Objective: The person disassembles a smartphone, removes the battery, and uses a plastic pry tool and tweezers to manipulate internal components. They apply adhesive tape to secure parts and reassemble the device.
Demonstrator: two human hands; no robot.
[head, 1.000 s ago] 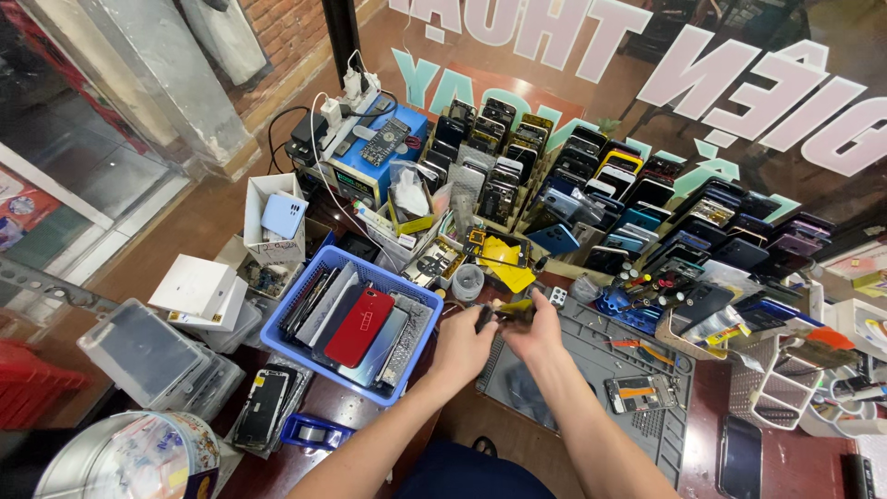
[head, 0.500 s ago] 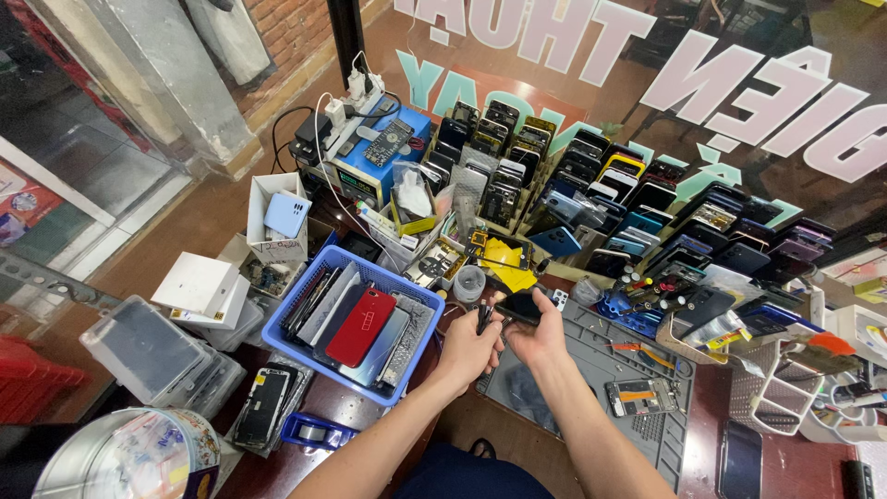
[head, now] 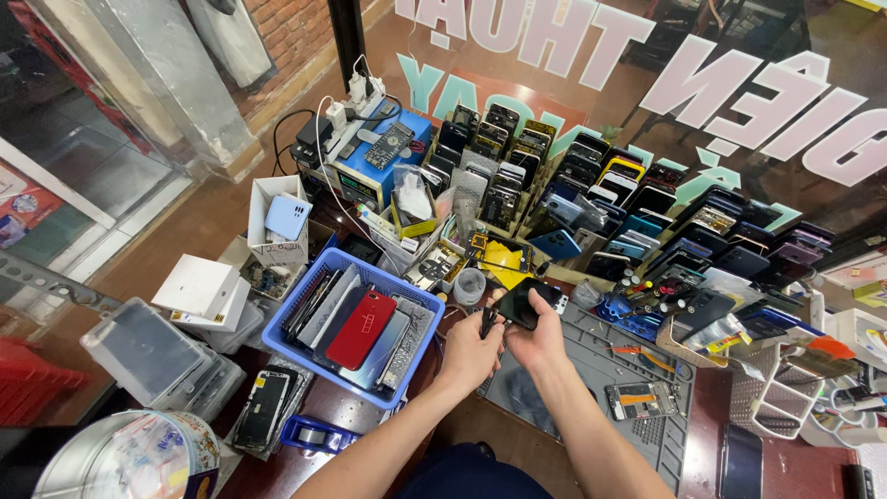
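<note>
Right hand [head: 543,334] grips a black glossy phone [head: 523,303] at frame centre; left hand [head: 468,349] pinches a small dark tool [head: 487,321], tip indistinct. Both hands sit as before, beside the blue plastic basket [head: 305,356].

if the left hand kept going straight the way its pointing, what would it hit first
Probably the small grey cup just beyond the left hand and its dark tool, then the yellow parts; depth is hard to judge.

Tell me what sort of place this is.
Most likely a phone repair stall: racks of phones line the window, a blue basket holds more phones, and both hands, left hand and right hand, work on a dark phone.
</note>
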